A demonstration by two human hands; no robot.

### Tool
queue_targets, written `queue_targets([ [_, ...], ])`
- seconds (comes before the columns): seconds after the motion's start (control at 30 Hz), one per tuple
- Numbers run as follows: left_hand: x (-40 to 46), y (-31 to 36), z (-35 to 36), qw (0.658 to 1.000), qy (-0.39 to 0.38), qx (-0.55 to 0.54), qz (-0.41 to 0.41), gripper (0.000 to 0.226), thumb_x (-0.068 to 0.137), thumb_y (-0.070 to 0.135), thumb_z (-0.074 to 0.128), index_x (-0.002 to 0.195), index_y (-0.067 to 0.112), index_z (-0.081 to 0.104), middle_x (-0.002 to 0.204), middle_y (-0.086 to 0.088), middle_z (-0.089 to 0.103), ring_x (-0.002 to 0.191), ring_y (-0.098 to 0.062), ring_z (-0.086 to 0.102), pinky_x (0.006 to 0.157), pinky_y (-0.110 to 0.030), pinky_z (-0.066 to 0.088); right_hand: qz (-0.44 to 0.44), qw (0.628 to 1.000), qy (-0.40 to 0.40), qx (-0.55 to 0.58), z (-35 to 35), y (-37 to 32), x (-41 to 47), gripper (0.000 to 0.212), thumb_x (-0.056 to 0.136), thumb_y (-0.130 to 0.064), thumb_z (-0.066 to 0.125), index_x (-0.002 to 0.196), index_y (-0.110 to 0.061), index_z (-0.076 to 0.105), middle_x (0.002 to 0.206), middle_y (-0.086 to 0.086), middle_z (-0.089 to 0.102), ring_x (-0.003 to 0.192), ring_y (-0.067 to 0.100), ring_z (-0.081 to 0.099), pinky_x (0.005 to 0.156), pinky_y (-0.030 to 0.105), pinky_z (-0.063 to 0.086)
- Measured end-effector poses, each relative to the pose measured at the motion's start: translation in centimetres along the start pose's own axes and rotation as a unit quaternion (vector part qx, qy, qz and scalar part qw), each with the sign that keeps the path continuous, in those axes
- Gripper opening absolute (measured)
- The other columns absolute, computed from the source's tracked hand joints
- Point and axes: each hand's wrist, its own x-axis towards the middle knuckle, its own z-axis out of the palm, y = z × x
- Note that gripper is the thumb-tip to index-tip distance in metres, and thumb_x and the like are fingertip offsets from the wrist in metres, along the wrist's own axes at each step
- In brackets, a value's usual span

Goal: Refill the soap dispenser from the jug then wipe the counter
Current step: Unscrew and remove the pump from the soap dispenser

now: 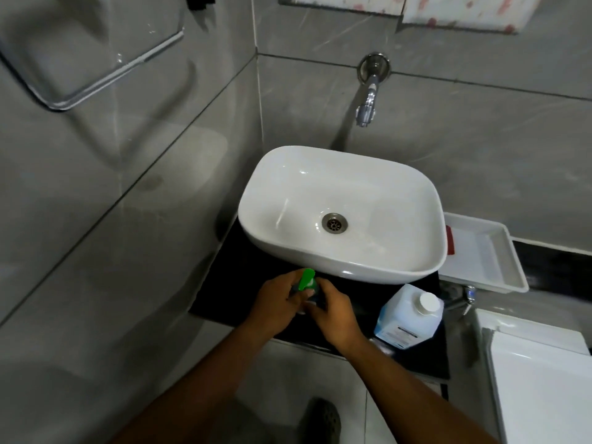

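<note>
Small soap dispenser with bright green pump head (pixel 306 280) stands near the black counter's (pixel 230 302) front edge, mostly hidden by both hands. Left hand (pixel 278 302) and right hand (pixel 336 315) curl fingers around it. Capped translucent white plastic jug (pixel 408 315) stands rightward; white ceramic basin (pixel 346 216) just behind.

Jug (pixel 407 315): pale label with dark band, print too small to read. No other text legible.

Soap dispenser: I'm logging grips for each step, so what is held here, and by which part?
Both hands hold the soap dispenser: the left hand around its neck below the green pump head, the right hand on its body.
</note>
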Motion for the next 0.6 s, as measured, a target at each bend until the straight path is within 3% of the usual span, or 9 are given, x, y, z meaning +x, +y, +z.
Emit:
queue_targets([
  [0.17,0.2,0.5,1.3,0.996,0.086,0.013,-0.015,0.028,0.069,0.036,0.081,0.089,0.027,0.064,0.081,0.012,0.068,0.077,-0.007,0.067,0.062,-0.012,0.050,-0.018,1.000,0.017,-0.003,-0.3,0.5,-0.5,0.038,0.079,-0.013,0.071,0.115,-0.019,0.059,0.099,-0.008,0.068,0.090,0.005,0.067,0.081,0.024,0.055],
  [0.27,0.1,0.7,1.1,0.995,0.089,0.021,-0.028,0.045,0.061,0.043,0.085,0.095,0.025,0.060,0.089,0.009,0.068,0.081,-0.009,0.066,0.070,-0.024,0.054,-0.021,1.000,0.020,-0.002,-0.1,0.7,-0.5,0.037,0.082,-0.011,0.069,0.117,-0.018,0.059,0.099,-0.006,0.069,0.088,0.005,0.067,0.080,0.027,0.056],
  [0.37,-0.4,0.6,1.5,0.999,0.024,-0.039,-0.030,0.060,0.070,0.032,0.082,0.125,0.028,0.056,0.110,0.015,0.062,0.105,-0.006,0.061,0.082,-0.011,0.049,-0.029,0.999,0.026,0.007,-0.2,0.7,-0.5,0.034,0.084,-0.010,0.067,0.117,-0.017,0.060,0.101,-0.005,0.069,0.090,0.005,0.067,0.081,0.027,0.056],
  [0.43,-0.7,0.4,1.6,0.997,0.048,-0.048,-0.026,0.049,0.071,0.028,0.081,0.116,0.027,0.062,0.106,0.014,0.065,0.104,-0.008,0.064,0.075,-0.003,0.047,-0.028,0.999,0.018,0.015,-0.3,0.7,-0.5,0.033,0.085,-0.013,0.068,0.117,-0.018,0.059,0.102,-0.005,0.069,0.092,0.006,0.067,0.081,0.028,0.056],
  [0.53,-1.0,-0.1,1.2,0.989,0.110,-0.086,-0.047,0.040,0.065,0.026,0.086,0.094,0.029,0.058,0.109,0.009,0.065,0.101,-0.006,0.064,0.068,-0.003,0.048,-0.019,0.999,0.014,0.032,-0.2,0.6,-0.6,0.031,0.086,-0.020,0.068,0.116,-0.019,0.059,0.103,-0.002,0.070,0.093,0.009,0.068,0.082,0.034,0.057],
  [0.6,-1.0,-0.1,1.2,0.989,0.107,-0.096,-0.041,0.051,0.066,0.023,0.085,0.108,0.029,0.056,0.116,0.013,0.059,0.107,-0.001,0.058,0.073,-0.003,0.046,-0.020,0.999,0.014,0.032,-0.2,0.6,-0.4,0.031,0.087,-0.021,0.068,0.116,-0.020,0.059,0.103,-0.002,0.070,0.093,0.009,0.067,0.082,0.032,0.057],
])
